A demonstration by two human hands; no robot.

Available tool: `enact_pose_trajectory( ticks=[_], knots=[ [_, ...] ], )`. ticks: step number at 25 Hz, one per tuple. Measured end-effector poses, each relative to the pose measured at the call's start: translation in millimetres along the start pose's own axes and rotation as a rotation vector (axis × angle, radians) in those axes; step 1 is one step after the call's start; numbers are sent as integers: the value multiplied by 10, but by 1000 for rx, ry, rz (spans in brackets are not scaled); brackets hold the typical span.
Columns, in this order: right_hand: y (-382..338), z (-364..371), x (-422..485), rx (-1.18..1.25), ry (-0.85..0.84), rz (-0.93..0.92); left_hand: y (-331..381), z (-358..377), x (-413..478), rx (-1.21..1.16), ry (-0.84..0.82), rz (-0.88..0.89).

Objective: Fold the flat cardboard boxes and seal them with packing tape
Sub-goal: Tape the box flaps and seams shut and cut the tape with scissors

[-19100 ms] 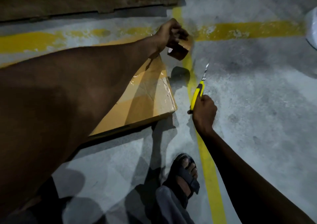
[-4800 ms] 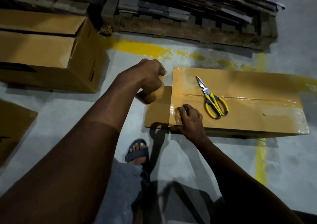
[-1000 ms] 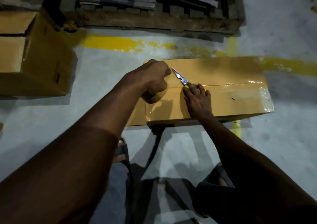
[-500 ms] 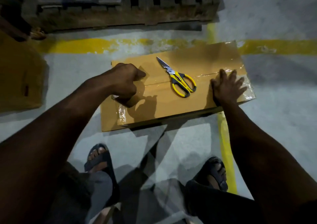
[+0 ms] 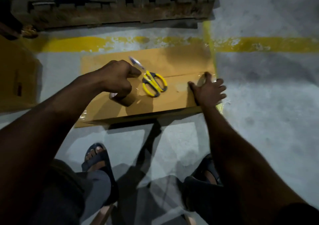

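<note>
Left hand (image 5: 119, 80): curled around tape roll (image 5: 124, 100) above box (image 5: 181, 62) | Right hand (image 5: 208, 92): fingers spread flat, pressing box's right edge | Scissors (image 5: 154, 84): lying mid-box

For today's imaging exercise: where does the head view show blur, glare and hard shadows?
Head view: the right hand and scissors blades smear with motion; tape on the box glints beside that hand; the left hand, gripping the tape roll, throws a hard shadow across the box.

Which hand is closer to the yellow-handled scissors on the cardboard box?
Left. The left hand, gripping a brown tape roll, is beside the scissors; the right hand presses the cardboard box at its right end.
</note>
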State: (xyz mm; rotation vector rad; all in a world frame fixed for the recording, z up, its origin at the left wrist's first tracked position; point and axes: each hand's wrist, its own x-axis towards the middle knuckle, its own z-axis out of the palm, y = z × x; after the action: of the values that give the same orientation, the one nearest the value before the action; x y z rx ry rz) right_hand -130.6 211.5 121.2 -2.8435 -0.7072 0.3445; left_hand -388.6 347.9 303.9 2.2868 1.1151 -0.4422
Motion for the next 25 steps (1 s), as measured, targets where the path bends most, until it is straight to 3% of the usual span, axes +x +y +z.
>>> enact_pose_trajectory(
  ticks=[5,8,10,13,15,16,21,23,25],
  knots=[
    [-535,406,-979,72,-55,-141,47,94,-132,-213,-32,13],
    [-559,426,-1038,131,-81,-138,-28,245,-165,-432,-80,-32],
    [-566,359,-967,242,-11,-146,-22,331,-95,-617,-100,-65],
    [-588,239,-774,690,108,-152,102,424,308,-901,-41,-71],
    [-621,105,-654,1120,-58,-122,212,430,707,-1100,-8,-46],
    [-621,71,-592,1204,-152,-132,261,427,910,-1180,-10,-22],
    [-479,61,-176,1161,-215,-401,552,466,1677,-1218,-74,36],
    [-484,122,7,1129,-268,-408,602,509,1941,-1199,-72,42],
    [-537,138,89,1090,-179,-314,554,555,2187,-1173,3,5]
  ],
)
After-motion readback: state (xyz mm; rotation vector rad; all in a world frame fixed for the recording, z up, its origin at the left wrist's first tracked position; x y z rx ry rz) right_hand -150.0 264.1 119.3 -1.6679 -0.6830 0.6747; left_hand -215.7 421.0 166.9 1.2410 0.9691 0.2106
